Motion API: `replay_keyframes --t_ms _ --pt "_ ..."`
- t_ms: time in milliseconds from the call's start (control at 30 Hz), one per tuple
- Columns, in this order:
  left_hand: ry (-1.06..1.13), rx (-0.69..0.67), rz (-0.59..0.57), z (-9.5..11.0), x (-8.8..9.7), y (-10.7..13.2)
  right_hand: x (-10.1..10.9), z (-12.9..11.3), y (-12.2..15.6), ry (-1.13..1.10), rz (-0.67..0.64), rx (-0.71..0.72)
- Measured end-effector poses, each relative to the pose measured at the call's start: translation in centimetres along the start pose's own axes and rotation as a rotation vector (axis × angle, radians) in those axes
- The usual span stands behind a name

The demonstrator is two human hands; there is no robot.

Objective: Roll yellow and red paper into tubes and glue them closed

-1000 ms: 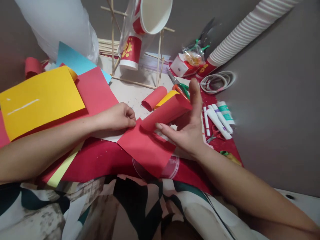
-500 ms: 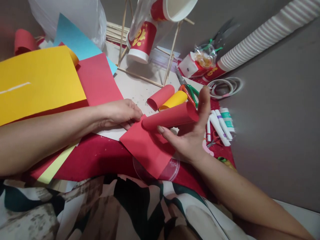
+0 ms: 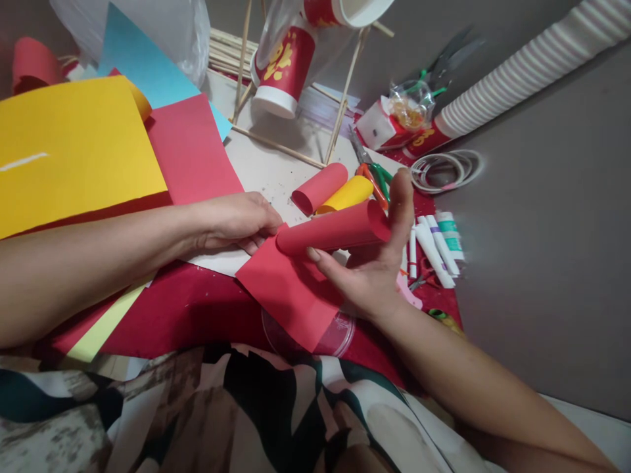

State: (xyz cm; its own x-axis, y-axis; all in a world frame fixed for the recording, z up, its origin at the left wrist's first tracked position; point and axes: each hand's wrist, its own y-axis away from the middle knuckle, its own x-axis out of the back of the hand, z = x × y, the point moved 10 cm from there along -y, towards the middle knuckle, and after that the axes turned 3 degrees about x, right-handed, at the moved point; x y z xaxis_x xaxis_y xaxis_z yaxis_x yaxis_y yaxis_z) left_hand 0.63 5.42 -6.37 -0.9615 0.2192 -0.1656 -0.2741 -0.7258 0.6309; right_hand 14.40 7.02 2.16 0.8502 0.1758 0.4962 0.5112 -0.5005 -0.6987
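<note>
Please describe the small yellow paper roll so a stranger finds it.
Start at the stick frame. Nearer the camera lies a small red roll. The yellow paper roll shows between it and a larger red roll, alone in being yellow.

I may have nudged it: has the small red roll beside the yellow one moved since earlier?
No: the small red roll lies close to the stick frame at its lower right corner, as before.

Paper sheet [image 3: 290, 286] before two paper rolls [image 3: 323, 186], scissors [image 3: 365, 157] to their right, card sheets [image 3: 83, 148] left
</note>
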Motion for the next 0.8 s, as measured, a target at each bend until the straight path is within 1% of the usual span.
replay_keyframes --t_ms 67,233,367,500,633,700,800 --pt "-0.003 0.003 -0.001 -0.02 -0.01 -0.01 -0.14 0.26 0.09 0.008 -0.002 0.007" --pt "-0.022 0.005 0.012 -0.12 0.17 -0.10 -0.38 0.37 0.29 0.037 0.016 0.108" --pt "-0.031 0.005 0.026 -0.14 0.25 -0.14 -0.53 0.41 0.39 0.028 0.013 0.118" --pt "-0.011 0.009 0.026 -0.14 0.16 -0.15 -0.70 0.12 0.45 0.019 0.001 0.085" --pt "-0.007 0.005 0.027 -0.12 0.15 -0.13 -0.61 -0.08 0.41 -0.019 0.023 0.059" --pt "-0.003 0.001 0.027 -0.12 0.13 -0.11 -0.66 -0.13 0.32 -0.005 0.006 0.057" --pt "-0.003 0.005 0.036 -0.20 0.15 -0.05 -0.70 0.05 0.23 0.045 -0.053 0.036"
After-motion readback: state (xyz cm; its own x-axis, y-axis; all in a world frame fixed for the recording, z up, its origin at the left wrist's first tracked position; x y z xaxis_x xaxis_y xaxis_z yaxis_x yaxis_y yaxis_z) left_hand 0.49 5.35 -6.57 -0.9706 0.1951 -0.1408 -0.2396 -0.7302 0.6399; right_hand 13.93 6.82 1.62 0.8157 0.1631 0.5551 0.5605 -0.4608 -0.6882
